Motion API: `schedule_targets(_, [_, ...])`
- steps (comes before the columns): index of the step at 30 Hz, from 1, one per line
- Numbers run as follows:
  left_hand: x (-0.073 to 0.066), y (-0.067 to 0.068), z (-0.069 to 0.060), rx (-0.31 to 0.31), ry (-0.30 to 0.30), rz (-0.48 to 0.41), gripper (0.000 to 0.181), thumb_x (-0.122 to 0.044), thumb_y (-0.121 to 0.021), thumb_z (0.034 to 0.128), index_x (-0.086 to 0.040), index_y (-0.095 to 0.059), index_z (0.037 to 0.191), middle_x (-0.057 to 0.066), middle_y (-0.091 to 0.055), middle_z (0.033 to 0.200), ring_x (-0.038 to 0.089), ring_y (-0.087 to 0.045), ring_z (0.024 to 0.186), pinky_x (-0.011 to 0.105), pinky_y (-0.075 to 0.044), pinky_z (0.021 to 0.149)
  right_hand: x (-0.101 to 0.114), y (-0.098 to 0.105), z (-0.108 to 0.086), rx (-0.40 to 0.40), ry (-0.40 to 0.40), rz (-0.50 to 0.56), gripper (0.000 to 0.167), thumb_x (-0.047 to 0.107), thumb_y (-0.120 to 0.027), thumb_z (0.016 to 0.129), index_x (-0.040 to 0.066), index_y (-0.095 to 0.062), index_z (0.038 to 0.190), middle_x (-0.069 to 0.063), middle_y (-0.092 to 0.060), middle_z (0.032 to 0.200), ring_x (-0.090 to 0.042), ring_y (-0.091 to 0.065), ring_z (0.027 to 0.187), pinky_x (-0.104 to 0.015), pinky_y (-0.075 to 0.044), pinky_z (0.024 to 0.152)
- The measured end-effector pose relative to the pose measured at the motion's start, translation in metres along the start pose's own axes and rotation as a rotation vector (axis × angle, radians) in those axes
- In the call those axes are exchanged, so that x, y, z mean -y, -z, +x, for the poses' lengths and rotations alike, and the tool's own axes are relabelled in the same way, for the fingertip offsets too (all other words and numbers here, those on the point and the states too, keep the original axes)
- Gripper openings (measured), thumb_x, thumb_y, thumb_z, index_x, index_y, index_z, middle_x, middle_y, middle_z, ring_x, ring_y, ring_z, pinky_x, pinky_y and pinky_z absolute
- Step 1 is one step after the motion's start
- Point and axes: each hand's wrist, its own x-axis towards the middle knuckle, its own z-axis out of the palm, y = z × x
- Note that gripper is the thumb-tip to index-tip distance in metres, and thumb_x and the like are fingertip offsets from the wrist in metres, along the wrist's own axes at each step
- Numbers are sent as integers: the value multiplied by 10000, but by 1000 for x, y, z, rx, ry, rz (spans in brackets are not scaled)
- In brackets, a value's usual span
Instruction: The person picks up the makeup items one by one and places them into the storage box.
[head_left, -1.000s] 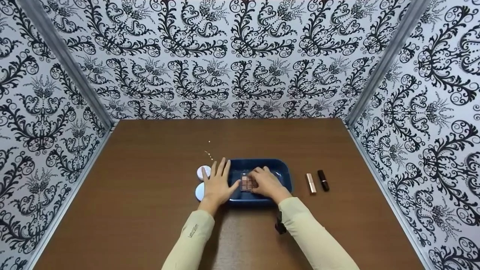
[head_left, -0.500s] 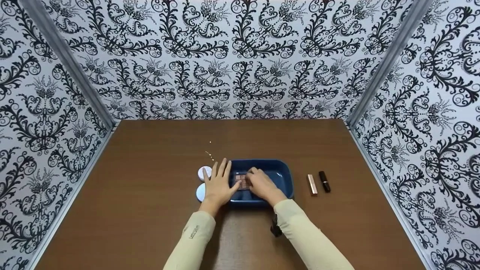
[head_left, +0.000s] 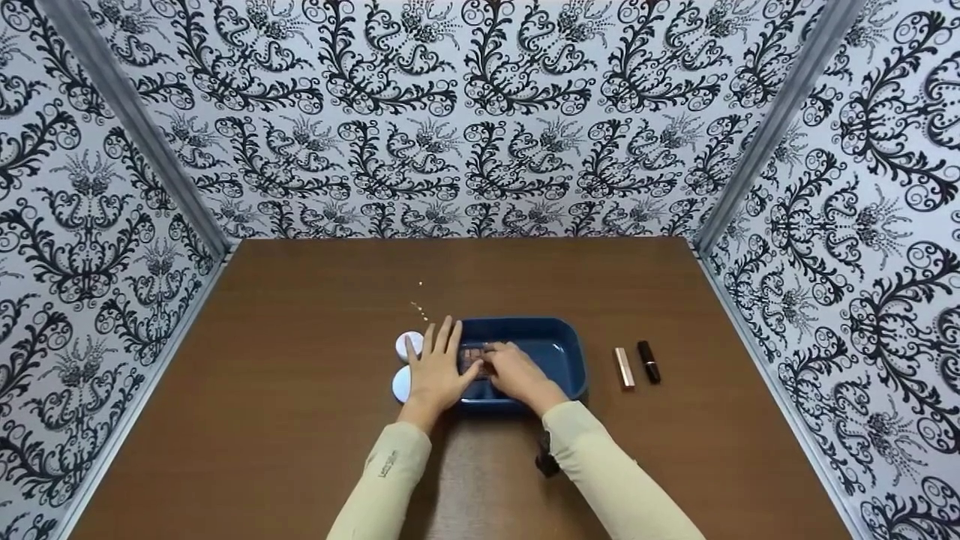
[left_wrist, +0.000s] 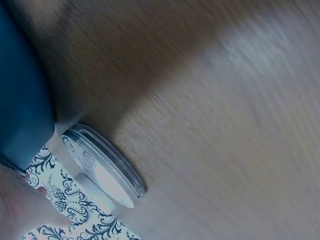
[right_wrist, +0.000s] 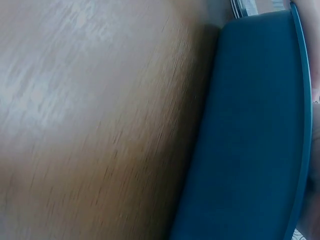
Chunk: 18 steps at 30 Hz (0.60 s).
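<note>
With left hand [head_left: 437, 375] at left end of blue tray [head_left: 556, 361], fingers wide; with right hand [head_left: 517, 373] inside, at makeup palette [head_left: 472, 354], fingers bent, cannot tell whether pinching it

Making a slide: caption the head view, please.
Left hand at a blue tray, right hand at the palette inside.

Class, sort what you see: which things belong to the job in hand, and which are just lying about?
Apparently in the job:
- tray
- palette, inside it
- left hand, at its left end
- right hand, fingers at the palette

Apparently just lying about:
- near white case
- far white case
- pink tube
- black tube
- pale bits
</note>
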Motion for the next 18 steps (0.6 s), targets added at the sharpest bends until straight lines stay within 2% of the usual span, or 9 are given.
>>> schedule_targets(10, [-2,2,1,-10,-4,-18,814,-623,-504,923,-206,-280,1584,30,-241,1666,331,-209,1536,704,-82,1181,1,4,-4,-3,21,17,315,69,-697,884,-3,-705,1191,-193,-649,1315,-332,-590,1270,-492,-401,1135])
schedule_targets(18, [-2,5,-1,-27,-10,-26,821,-608,-535,906,-191,-307,1575,45,-270,1655,348,-254,1516,709,-119,1172,-2,5,-8,-22,-7,39,276,87,-708,874,27,-720,1143,-172,-649,1308,-349,-613,1183,-465,-493,1027])
